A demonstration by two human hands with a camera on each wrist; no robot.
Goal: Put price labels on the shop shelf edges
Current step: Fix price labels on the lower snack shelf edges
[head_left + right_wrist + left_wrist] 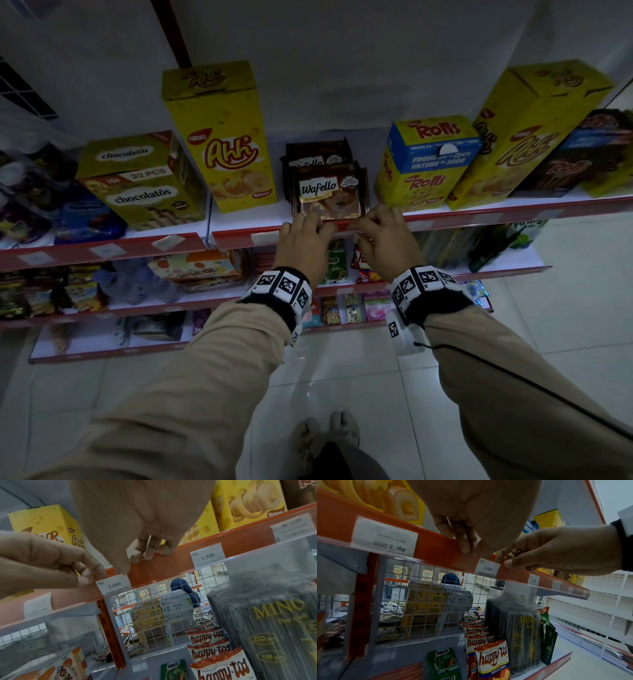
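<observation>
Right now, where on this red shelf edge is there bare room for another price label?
Bare red strip runs between the 2.000 label and the 1.500 label, under the right hand. Left of the 2.000 label it is crowded: the left hand pinches there.

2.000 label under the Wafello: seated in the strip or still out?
Partly in. The 2.000 label lies on the red shelf edge, its lower part behind the clear strip; both hands' fingertips touch its top corners.

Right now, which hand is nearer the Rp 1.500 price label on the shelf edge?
Right. The right hand grips the edge just beside the 1.500 label; the left hand sits farther off, beyond the 2.000 label.
</observation>
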